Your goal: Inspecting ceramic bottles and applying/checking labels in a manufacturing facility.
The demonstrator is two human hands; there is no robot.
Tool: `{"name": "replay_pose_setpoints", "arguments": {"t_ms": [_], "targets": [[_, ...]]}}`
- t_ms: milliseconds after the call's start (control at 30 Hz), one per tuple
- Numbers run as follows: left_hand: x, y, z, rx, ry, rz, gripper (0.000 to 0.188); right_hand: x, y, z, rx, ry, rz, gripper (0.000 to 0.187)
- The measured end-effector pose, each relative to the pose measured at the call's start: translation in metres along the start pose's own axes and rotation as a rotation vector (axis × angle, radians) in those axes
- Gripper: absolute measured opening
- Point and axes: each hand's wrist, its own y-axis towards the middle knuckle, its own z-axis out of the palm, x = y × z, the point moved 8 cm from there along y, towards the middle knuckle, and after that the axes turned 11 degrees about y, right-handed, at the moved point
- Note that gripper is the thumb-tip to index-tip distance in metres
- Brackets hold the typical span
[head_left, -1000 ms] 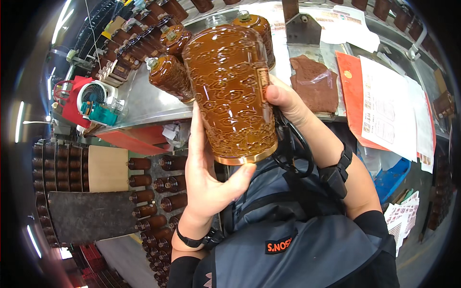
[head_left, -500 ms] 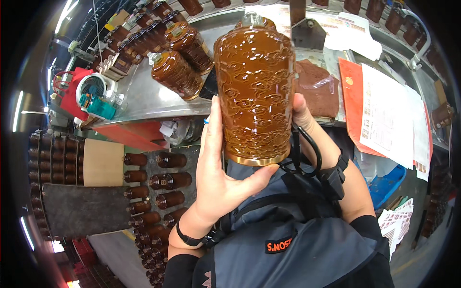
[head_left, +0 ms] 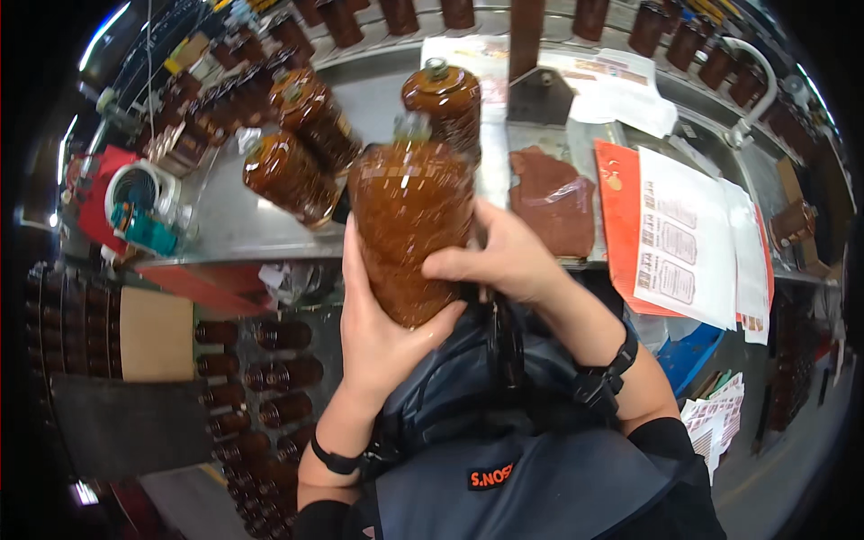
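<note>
A metal counter [head_left: 220, 220] spans the scene ahead of the person. On its right side an orange folder [head_left: 620, 234] lies under white printed sheets [head_left: 688, 243], with a brown cloth [head_left: 553, 207] to their left. The large amber bottle [head_left: 409, 216] is held in front of the counter's near edge, neck pointing away from the body; similar bottles [head_left: 445, 99] stand beyond it. The left hand [head_left: 378, 346] cups its left side and lower end, while the right hand [head_left: 517, 256] grips its right side, thumb across the front. Both sets of fingers are grasping the bottle, though those behind it are hidden. Smallest is its clear glass neck [head_left: 412, 126].

The step looks like turning the bottle in the hands. To do it well, bear the weight low with the left hand, roll with the right, and keep one grip firm whenever the other shifts; the glass is probably slick.

Compared with half a second ago, the bottle looks smaller and blurred, its gold base band is out of sight, and the right thumb has come from the edge onto the front.
</note>
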Motion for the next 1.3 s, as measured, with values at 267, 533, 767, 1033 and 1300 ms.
{"name": "replay_pose_setpoints", "arguments": {"t_ms": [267,533,767,1033,1300], "targets": [[-0.025,0.000,-0.031,-0.166,0.076,0.148,0.115,0.013,0.017,0.011,0.086,0.323,-0.098,0.075],[-0.048,-0.006,-0.039,-0.246,0.129,0.238,0.106,0.009,0.017,0.018,0.125,0.302,-0.146,0.095],[-0.056,-0.012,-0.039,-0.263,0.160,0.280,0.106,0.008,0.014,0.021,0.196,0.301,-0.184,0.098],[-0.053,-0.010,-0.034,-0.235,0.075,0.221,0.105,0.011,0.016,0.020,0.240,0.349,-0.199,0.091],[-0.046,-0.011,-0.034,-0.233,0.089,0.166,0.104,-0.003,0.018,0.017,0.216,0.431,-0.137,0.097]]}}
